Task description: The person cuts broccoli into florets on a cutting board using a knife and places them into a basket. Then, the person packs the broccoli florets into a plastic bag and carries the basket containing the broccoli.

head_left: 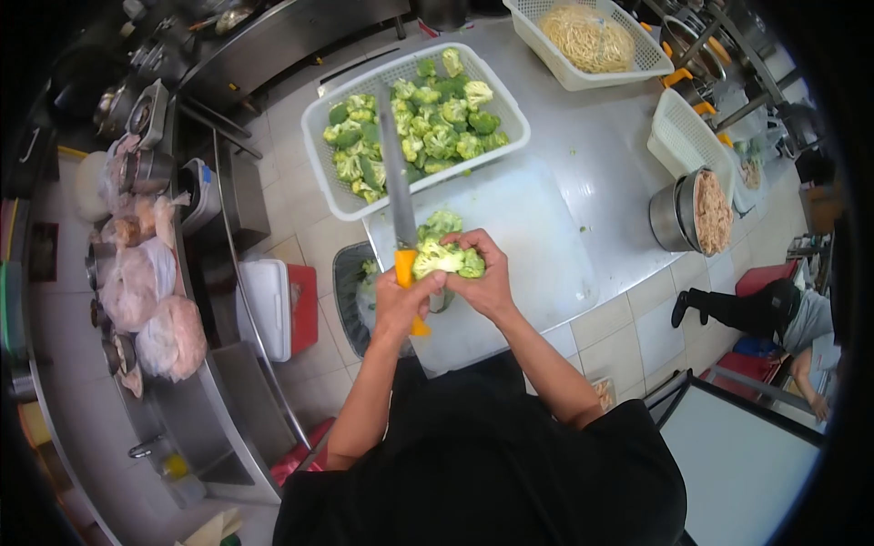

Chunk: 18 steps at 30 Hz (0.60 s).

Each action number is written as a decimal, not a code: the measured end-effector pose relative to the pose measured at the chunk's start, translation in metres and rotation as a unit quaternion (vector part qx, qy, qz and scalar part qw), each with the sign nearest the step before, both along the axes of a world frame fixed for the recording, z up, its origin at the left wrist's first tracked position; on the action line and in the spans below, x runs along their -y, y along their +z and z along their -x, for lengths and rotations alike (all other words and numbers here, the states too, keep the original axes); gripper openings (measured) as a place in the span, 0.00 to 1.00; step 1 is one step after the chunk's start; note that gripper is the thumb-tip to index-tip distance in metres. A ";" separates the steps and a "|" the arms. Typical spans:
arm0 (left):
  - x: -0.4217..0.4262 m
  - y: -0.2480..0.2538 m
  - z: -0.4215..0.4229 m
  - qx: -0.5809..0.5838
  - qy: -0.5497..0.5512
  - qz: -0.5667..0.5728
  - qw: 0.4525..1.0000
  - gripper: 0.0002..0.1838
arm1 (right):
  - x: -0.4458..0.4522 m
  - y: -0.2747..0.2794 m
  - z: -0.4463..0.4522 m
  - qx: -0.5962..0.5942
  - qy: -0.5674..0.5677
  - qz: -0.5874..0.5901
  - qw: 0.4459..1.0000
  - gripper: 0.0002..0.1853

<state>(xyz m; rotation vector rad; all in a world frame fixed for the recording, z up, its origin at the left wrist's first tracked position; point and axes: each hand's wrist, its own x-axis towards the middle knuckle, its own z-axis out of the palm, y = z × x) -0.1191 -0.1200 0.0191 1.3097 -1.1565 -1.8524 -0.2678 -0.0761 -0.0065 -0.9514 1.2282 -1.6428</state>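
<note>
Wrapped round the orange handle of a long knife (pixel 402 209), my left hand (pixel 398 305) has its thumb against a broccoli head (pixel 439 259). The blade points away from me, passing over the edge of a white basket (pixel 510 150) full of cut broccoli florets (pixel 442 141). My right hand (pixel 484 280) grips the same broccoli head from the right side. Another broccoli piece (pixel 444 223) shows just beyond it, above the white cutting board (pixel 537 273). Part of the broccoli's underside is hidden by my fingers.
A dark bin (pixel 350 300) stands below the table's left edge. At right are a metal pot (pixel 669 218) with a heaped container and a pale basket (pixel 683 136). A basket of noodle-like strips (pixel 592 41) is at the back. Another person (pixel 756 305) is far right.
</note>
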 end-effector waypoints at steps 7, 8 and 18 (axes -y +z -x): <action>0.049 0.012 -0.003 -0.004 0.070 0.051 0.996 0.12 | 0.066 0.035 0.009 -0.256 0.001 0.069 0.964 0.19; 0.054 0.014 -0.001 0.010 0.076 0.059 0.995 0.12 | 0.074 0.035 0.010 -0.294 0.001 0.087 0.952 0.19; 0.105 0.021 0.001 0.164 0.131 0.208 0.955 0.15 | 0.128 0.002 0.044 -0.506 -0.009 0.053 0.861 0.21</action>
